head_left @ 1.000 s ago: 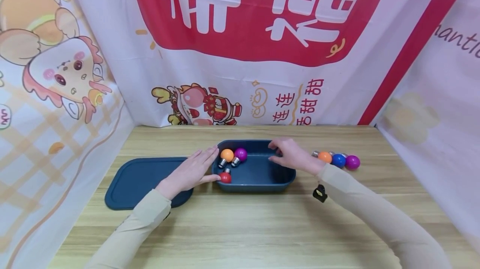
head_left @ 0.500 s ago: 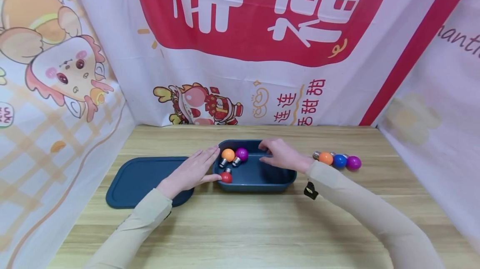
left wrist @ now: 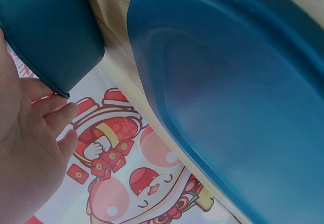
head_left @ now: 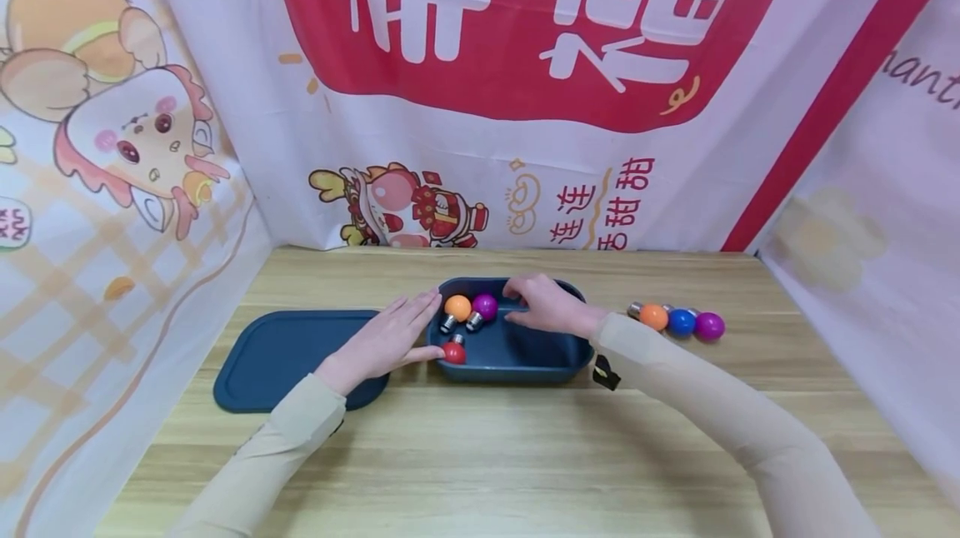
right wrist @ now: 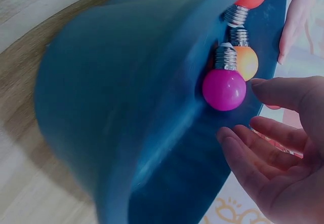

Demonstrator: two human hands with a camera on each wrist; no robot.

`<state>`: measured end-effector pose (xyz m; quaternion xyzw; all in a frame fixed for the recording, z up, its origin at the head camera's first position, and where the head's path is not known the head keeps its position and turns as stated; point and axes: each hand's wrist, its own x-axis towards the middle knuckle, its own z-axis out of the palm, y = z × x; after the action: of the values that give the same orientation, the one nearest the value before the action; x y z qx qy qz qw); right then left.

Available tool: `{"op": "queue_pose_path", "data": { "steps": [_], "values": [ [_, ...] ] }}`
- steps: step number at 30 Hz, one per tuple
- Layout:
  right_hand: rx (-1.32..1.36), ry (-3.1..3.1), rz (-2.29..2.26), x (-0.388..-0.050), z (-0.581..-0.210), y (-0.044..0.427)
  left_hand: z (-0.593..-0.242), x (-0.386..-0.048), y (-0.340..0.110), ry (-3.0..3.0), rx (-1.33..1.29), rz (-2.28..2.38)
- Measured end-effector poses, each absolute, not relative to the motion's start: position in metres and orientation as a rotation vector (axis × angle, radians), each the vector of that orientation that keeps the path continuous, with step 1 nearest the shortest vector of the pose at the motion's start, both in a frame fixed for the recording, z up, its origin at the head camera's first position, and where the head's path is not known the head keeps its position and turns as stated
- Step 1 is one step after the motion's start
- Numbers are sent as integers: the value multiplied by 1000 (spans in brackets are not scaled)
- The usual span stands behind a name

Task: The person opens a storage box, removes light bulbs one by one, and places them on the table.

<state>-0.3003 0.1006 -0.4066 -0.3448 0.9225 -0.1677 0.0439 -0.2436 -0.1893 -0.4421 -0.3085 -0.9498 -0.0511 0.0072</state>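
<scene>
A dark blue box (head_left: 517,374) holds an orange bulb (head_left: 457,307), a purple bulb (head_left: 484,306) and a red bulb (head_left: 453,351) at its left end. My left hand (head_left: 386,338) rests with extended fingers on the box's left rim, the thumb beside the red bulb. In the left wrist view its fingers (left wrist: 58,112) touch the rim. Over the box, my right hand (head_left: 551,305) is apart from the bulbs, holding nothing, fingers loosely bent. The right wrist view has this hand (right wrist: 283,148) near the purple bulb (right wrist: 224,90), thumb and fingers spread apart.
Left of the box lies a flat dark blue lid (head_left: 277,359), partly under my left forearm. On the wooden table (head_left: 480,455) to the right lie an orange bulb (head_left: 653,317), a blue bulb (head_left: 681,321) and a purple bulb (head_left: 708,326). Printed cloth hangs behind and at both sides.
My right hand has moved left over the box, closer to the purple bulb inside. My left hand has stayed at the left rim, and the bulbs keep their places.
</scene>
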Motion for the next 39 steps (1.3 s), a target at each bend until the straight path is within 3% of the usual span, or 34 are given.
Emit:
{"op": "queue_pose_path", "data": {
  "steps": [39],
  "values": [
    [-1063, 2742, -429, -312, -406, 63, -442, -244, -189, -2997, -941, -165]
  ]
}}
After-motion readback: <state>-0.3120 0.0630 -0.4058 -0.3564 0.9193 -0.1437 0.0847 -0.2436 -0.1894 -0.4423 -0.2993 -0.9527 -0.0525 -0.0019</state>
